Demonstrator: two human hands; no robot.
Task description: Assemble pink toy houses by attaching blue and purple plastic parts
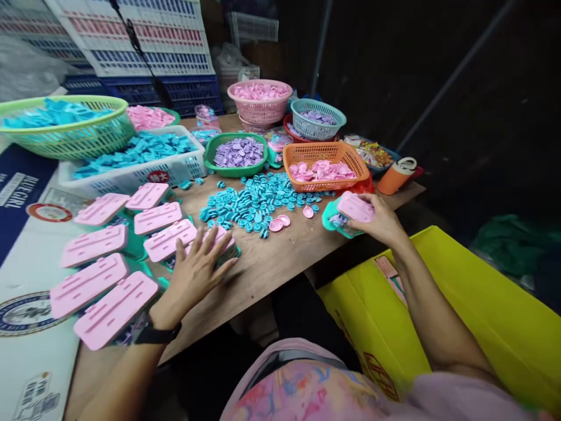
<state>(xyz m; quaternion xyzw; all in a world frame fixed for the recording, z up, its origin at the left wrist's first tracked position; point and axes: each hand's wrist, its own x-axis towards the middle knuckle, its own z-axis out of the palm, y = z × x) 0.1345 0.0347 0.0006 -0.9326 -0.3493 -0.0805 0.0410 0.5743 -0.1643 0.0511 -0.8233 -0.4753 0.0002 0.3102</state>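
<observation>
My left hand [195, 269] lies with fingers spread over the near end of a group of pink-topped plastic boxes [169, 241]; its fingertips rest on or just above the nearest pink top [214, 238]. Several more such boxes, with green and purple parts below their pink tops, stand in rows to its left. At the table's front edge, my right hand [379, 221] is wrapped round one box with a pink top and green base [356, 207]. Small blue plastic pieces [254, 199] are heaped between the hands, with pink oval pieces [280, 222] on their near side.
Behind the heap stand an orange basket [326, 186] of pink pieces, a green basket [236, 171] of purple pieces and a white tray [131, 186] of blue pieces. An orange bottle [394, 177] stands at right. A yellow bin [473, 280] sits below the table edge.
</observation>
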